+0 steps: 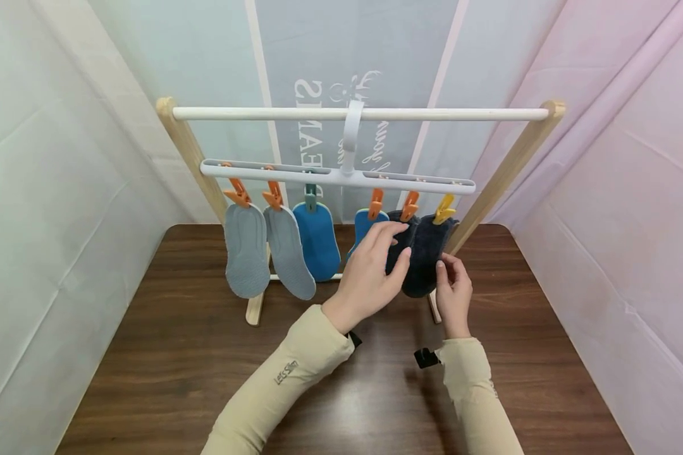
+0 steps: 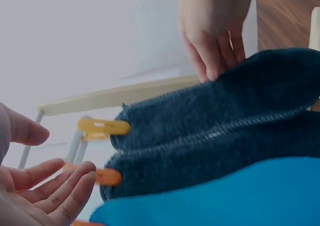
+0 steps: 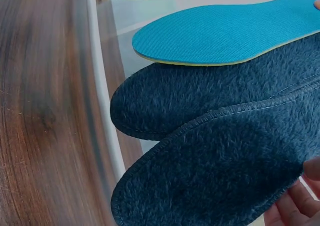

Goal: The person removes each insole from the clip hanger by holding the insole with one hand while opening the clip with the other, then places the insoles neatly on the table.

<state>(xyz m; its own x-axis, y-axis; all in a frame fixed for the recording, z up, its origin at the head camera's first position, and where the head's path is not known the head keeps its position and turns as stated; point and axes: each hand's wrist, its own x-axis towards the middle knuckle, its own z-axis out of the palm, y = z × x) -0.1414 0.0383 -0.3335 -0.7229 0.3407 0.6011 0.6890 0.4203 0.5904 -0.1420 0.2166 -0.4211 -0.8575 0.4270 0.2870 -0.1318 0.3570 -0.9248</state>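
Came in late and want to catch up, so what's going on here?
A person's right hand pinches the edge of the outer dark insole, which hangs from a yellow clip. The left hand holds nothing and is near the orange clip on the other dark insole. Six insoles hang clipped to a pale hanger: two gray, two blue and two dark. The hanger hooks over a wooden stand's white bar.

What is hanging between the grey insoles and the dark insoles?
Two blue insoles hang there, as the head view shows; the left hand partly covers the one nearer the dark insoles.
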